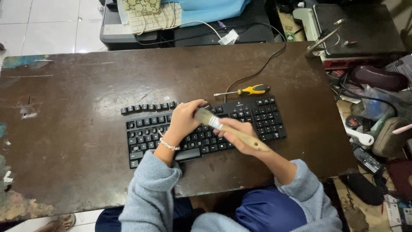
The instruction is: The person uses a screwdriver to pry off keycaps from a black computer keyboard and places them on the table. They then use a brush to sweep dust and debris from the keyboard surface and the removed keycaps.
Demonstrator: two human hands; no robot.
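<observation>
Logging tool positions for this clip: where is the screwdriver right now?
In the head view, the yellow-handled screwdriver lies on the brown table, just behind the black keyboard's right half, beside its cable.

White rectangular tag [228,37] hangs on the pale cable beyond the table [77,141] far edge, partly crumpled, dark print unreadable. Flat white-and-red printed pack [392,209] lies on the floor clutter at lower right, half cut by the frame. Clear plastic bag [374,107] with bluish contents sits right of the table. No screens or signs visible.
</observation>
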